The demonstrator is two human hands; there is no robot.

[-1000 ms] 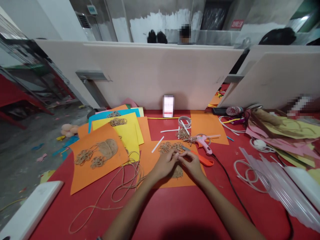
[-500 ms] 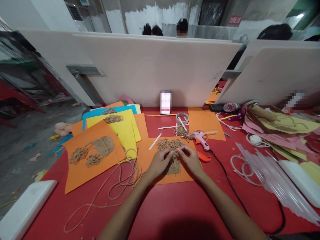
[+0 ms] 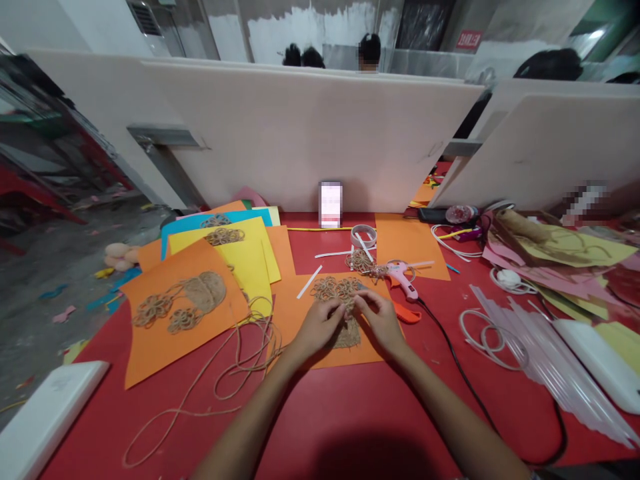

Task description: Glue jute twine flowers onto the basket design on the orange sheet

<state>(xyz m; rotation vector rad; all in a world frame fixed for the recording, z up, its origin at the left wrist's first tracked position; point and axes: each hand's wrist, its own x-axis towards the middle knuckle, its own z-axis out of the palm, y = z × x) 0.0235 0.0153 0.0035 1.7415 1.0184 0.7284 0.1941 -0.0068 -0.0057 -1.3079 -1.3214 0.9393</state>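
Both hands meet over the orange sheet (image 3: 370,353) in front of me, bent above a twine craft. My left hand (image 3: 323,323) has thumb and fingers pressed together at the craft's middle. Just to its right, my right hand (image 3: 379,321) is closed in a pinch, fingertips a short way from the left ones. Whatever sits between the fingertips is too small to make out. Coiled twine flowers (image 3: 336,288) lie just beyond the fingers. A woven twine pot shape (image 3: 349,335) shows below them, partly covered by my hands.
A pink glue gun (image 3: 401,279) lies to the right, its black cord trailing forward. White tape roll (image 3: 363,236) and paper strips are behind. On the left are a finished twine piece (image 3: 205,293) on orange paper and loose twine (image 3: 245,363). Clear plastic tubes (image 3: 560,373) lie far right.
The view has shifted very slightly. Both hands stay over the twine craft in nearly the same pose, with the right fingertips moved only a little.
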